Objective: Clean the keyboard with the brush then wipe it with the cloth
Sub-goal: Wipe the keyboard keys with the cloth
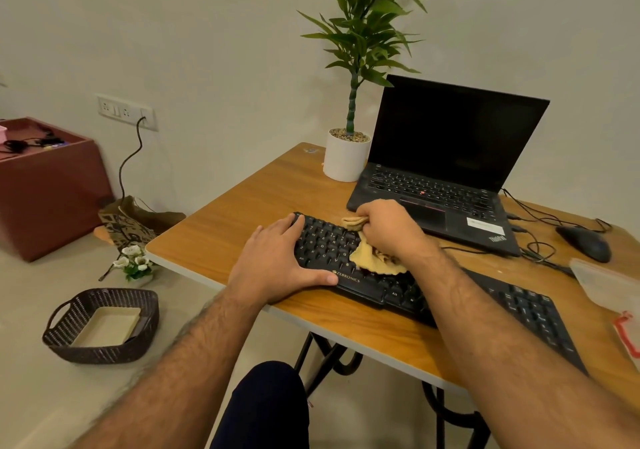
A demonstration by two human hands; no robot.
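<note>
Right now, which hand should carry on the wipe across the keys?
Right. The right hand already grips the yellow cloth, bunched on the black Zebronics keyboard keys. The left hand lies on the keyboard's left end, thumb at the front edge, likely steadying it.

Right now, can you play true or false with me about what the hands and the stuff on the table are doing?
1. The right hand holds a yellow cloth on the keyboard. True.
2. The left hand is holding a brush. False: it rests on the keyboard's left end, fingers flat, and no brush shows.
3. The laptop is closed. False: its lid is up and the screen is dark.
4. A plant in a white pot stands on the table beside the laptop. True.
5. The mouse sits on the keyboard. False: it lies on the table to the right of the laptop.
</note>
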